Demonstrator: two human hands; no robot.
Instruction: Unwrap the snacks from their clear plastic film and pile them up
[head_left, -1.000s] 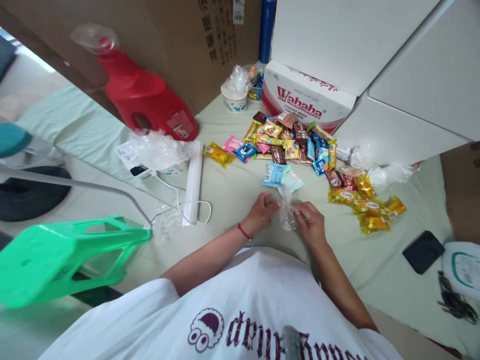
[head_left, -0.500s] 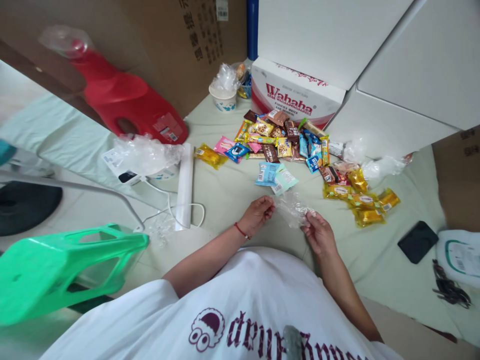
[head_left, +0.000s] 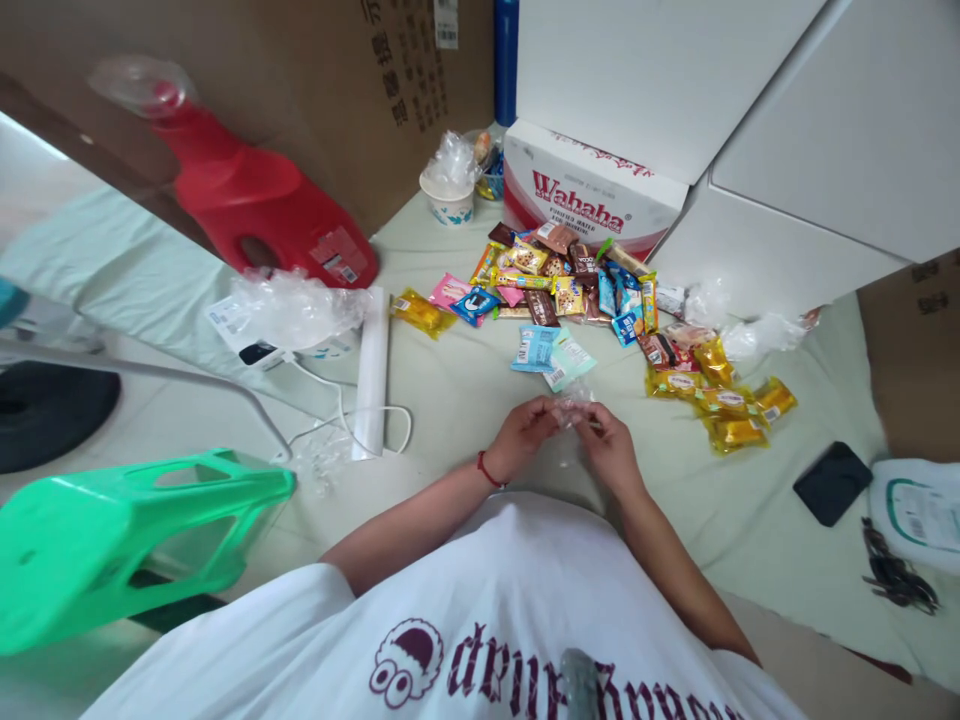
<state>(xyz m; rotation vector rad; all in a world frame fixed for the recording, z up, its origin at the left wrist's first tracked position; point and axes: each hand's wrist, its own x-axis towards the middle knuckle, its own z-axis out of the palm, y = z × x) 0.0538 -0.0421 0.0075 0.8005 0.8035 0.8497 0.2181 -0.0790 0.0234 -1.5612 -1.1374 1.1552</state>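
Note:
My left hand (head_left: 525, 435) and my right hand (head_left: 606, 447) meet close together over the pale green sheet (head_left: 465, 395), both pinching a small clear plastic bag (head_left: 571, 408) bunched between the fingertips. A red string circles my left wrist. Just beyond the hands lie a light blue snack packet (head_left: 534, 347) and a mint one (head_left: 570, 359). Farther back spreads a pile of mixed wrapped snacks (head_left: 559, 280), with several yellow packets (head_left: 724, 405) to the right.
A white Wahaha carton (head_left: 592, 195) stands behind the snacks, a paper cup (head_left: 450, 200) beside it. A red jug (head_left: 255, 205), crumpled clear plastic (head_left: 296, 305), a white roll (head_left: 371, 370) and cable lie left. A green stool (head_left: 127, 545) is near left; a black phone (head_left: 832, 483) right.
Half a second ago my hands were apart, stretching the clear bag between them. They have come together again and the bag is bunched up between the fingertips.

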